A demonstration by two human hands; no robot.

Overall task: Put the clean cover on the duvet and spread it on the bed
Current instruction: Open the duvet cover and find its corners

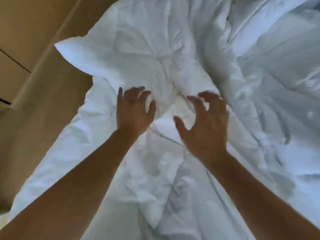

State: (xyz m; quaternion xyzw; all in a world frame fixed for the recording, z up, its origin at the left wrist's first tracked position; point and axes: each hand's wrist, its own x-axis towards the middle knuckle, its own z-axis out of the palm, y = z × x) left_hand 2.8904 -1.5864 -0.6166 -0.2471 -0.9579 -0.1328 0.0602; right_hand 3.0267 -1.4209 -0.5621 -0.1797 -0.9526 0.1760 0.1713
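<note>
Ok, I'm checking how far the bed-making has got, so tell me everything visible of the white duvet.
The duvet is white, soft, padded-looking fabric, crumpled into deep folds and not spread flat. One puffy corner sticks out left over the tan surface. The left hand and right hand reach over its middle, fingers spread and half curled, holding nothing; contact cannot be told.

the one head-worn camera is looking forward and steeply down onto the rumpled white duvet (147,54), sitting close above it, so the bedding is filling most of the wide-angle frame. both forearms are entering from the bottom edge, the left hand (134,111) and right hand (206,125) showing over the duvet's middle. a tan surface (34,49) is showing left of the duvet, and the whole view is tilting.
</note>
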